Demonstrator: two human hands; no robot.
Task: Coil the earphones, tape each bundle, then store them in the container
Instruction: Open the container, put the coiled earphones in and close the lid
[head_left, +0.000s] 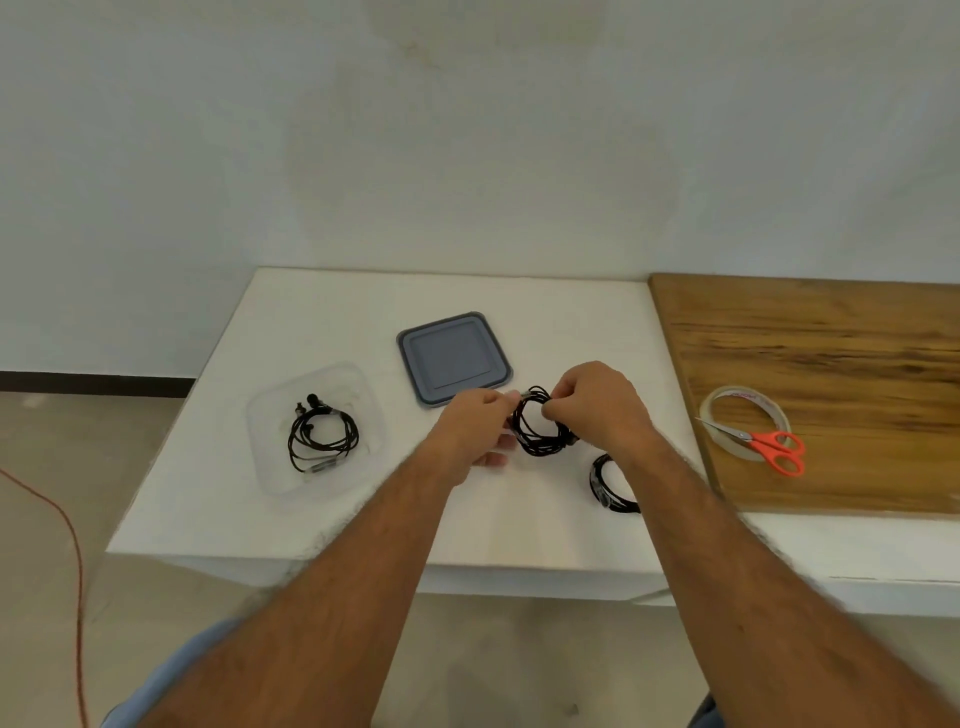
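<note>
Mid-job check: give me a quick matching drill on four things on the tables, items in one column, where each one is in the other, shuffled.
Things:
1. scissors
2. grey lid
3. coiled earphones with a strip of tape
4. earphones already stored

Places:
A. inside the clear container
B. held between the left hand and right hand
C. lying across the tape roll on the wooden board
D. flat on the white table, behind the hands

Pairs: 1-C, 2-D, 3-B, 4-A

Single head-worn view, forward and down over the white table (363, 519).
</note>
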